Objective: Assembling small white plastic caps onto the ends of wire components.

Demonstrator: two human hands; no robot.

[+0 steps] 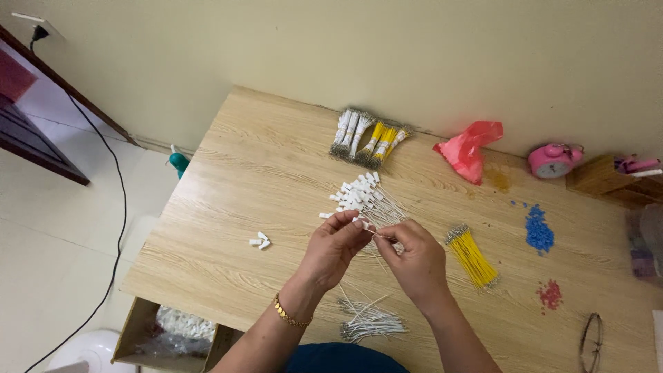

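Observation:
My left hand (335, 245) pinches a small white plastic connector (360, 222) at its fingertips. My right hand (414, 259) holds a thin white wire (384, 237) whose end meets that connector. Both hands hover over the wooden table (242, 179), just in front of a fan of white wires fitted with white connectors (362, 193). A loose bundle of bare white wires (369, 323) lies near the table's front edge between my forearms. A gold bracelet sits on my left wrist.
Bundles of white and yellow wires (366, 137) lie at the back. A yellow wire bundle (472, 257) rests right of my hands. Loose white connectors (260, 241), a red plastic bag (469, 148), pink alarm clock (552, 160), blue (538, 231) and red (550, 295) pieces, glasses (591, 342), and a cardboard box (169, 331) below.

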